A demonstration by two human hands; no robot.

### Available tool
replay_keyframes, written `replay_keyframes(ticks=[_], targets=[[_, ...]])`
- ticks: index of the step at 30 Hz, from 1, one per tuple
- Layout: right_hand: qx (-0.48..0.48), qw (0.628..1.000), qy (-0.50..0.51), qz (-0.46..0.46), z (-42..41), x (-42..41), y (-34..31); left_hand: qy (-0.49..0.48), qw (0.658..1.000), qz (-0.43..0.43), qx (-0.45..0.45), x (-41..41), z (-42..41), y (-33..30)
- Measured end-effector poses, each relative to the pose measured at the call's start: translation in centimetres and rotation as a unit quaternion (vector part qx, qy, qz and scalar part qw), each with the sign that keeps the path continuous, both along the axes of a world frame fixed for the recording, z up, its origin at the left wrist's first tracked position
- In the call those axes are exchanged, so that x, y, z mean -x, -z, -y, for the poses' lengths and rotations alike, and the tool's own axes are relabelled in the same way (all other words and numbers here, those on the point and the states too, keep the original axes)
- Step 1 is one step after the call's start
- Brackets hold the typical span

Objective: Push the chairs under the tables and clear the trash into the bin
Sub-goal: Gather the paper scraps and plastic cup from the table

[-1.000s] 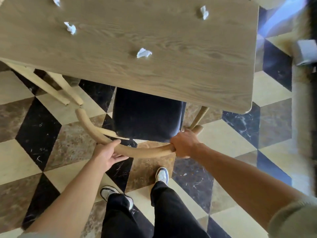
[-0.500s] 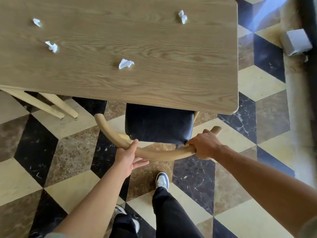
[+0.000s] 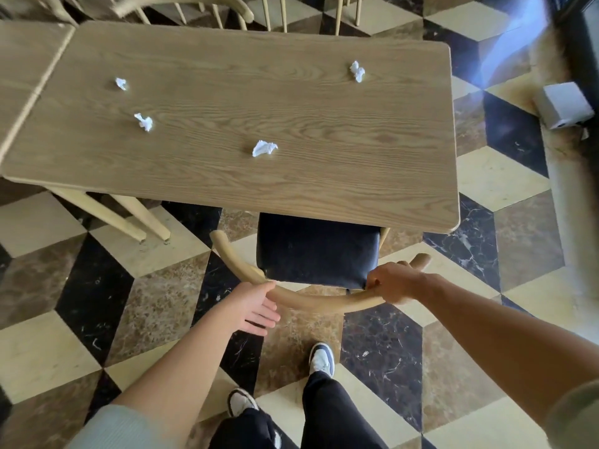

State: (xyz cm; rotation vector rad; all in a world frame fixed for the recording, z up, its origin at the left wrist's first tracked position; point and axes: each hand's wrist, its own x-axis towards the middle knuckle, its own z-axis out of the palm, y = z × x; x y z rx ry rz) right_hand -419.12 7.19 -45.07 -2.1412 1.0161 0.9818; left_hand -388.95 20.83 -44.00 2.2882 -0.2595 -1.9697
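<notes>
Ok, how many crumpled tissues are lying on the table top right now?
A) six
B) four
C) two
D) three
B: four white wads sit on the table: one far left, one nearer on the left, one near the middle and one at the far right.
</notes>
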Motion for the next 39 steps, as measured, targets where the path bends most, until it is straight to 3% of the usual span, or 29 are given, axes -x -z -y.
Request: replay_keyframes(ticks=[5,14,18,23,25,29,31,35,36,37,39], targets=[[0.014,0.975,0.177,0.135,1.5,-6.4,-1.3,-0.001,0.992,0.079,0.1,-4.9,3.3,-4.7],[0.147,0.934,0.284,0.157,9.7,-25.2,-2.7,-0.022,0.959,0.172,0.223,-19.2,9.5,-5.7],[0.204,0.845,0.458,0.185,16.2,-34.2,-0.2,0.032,0.938,0.222,0.265,-29.0,15.7,-1.4],[0.271,0.842,0.428,0.186,18.3,-37.9,2.2,0.09,0.87,0.37,0.312,-37.3,21.3,0.8],[0.279,0.843,0.424,0.179,18.5,-38.3,2.3,0.09,0.858,0.383,0.332,-39.7,24.3,1.1],[0.284,0.821,0.461,0.183,20.5,-37.9,1.4,0.129,0.871,0.376,0.287,-42.4,30.1,1.8],[0.303,0.818,0.452,0.186,21.9,-38.5,1.3,0.183,0.841,0.401,0.312,-42.6,32.3,2.6],[0.297,0.876,0.297,0.237,24.2,-40.3,2.1,0.199,0.834,0.387,0.339,-42.0,35.0,3.6],[0.3,0.873,0.292,0.249,25.4,-40.4,2.2,0.19,0.834,0.38,0.352,-41.8,36.2,3.5],[0.308,0.857,0.319,0.263,26.7,-40.0,2.0,0.182,0.843,0.366,0.349,-41.8,37.2,3.3],[0.339,0.786,0.438,0.274,30.8,-38.3,1.4,0.181,0.854,0.361,0.327,-42.3,39.5,2.6]])
